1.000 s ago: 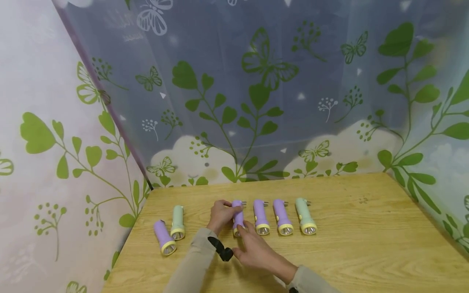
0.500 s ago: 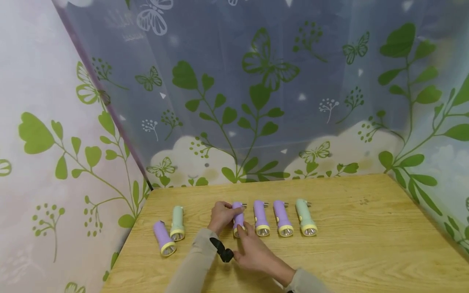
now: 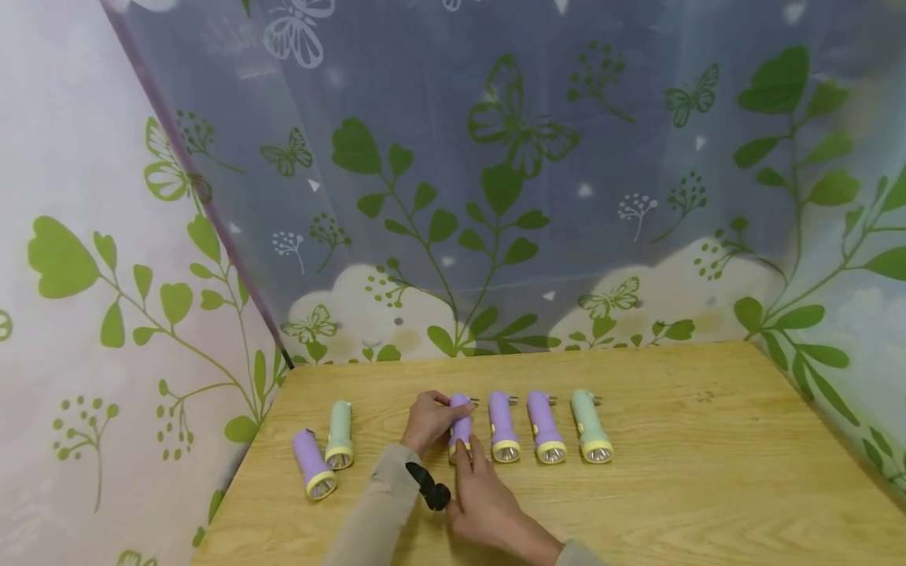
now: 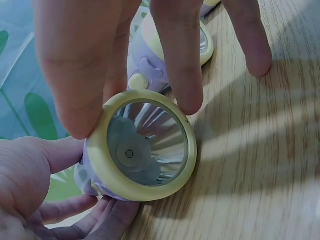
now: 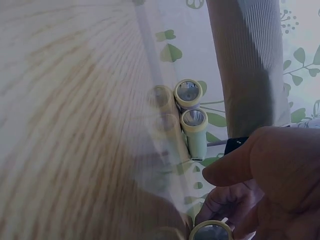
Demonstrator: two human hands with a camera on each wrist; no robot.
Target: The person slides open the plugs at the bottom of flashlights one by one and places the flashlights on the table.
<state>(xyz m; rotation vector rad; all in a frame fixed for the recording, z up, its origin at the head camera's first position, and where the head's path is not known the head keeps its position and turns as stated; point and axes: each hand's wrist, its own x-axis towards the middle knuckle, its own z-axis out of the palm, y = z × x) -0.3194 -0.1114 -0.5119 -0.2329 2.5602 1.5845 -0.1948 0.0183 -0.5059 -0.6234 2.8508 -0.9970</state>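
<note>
A purple flashlight (image 3: 461,429) with a yellow head lies on the wooden table, its plug prongs pointing right. My left hand (image 3: 428,421) grips its body, thumb on top. The left wrist view shows its yellow rim (image 4: 142,194) and clear lens close up, with left-hand fingers beneath. From the near side, my right hand (image 3: 487,503) reaches with straight fingers on either side of that rim; its thumb stands apart in the right wrist view. To the right lie two more purple flashlights (image 3: 503,424) (image 3: 545,424) and a green flashlight (image 3: 591,423), lenses facing me.
At the left, another green flashlight (image 3: 340,432) and a purple flashlight (image 3: 313,464) lie close together, the purple one angled. Leaf-patterned cloth (image 3: 425,157) encloses the wooden table (image 3: 694,487) at the back and sides. A black strap (image 3: 430,487) sits on the left sleeve.
My right hand has shifted slightly toward me, its fingers straighter at the flashlight's head. The left hand keeps its grip. The head view has tilted slightly.
</note>
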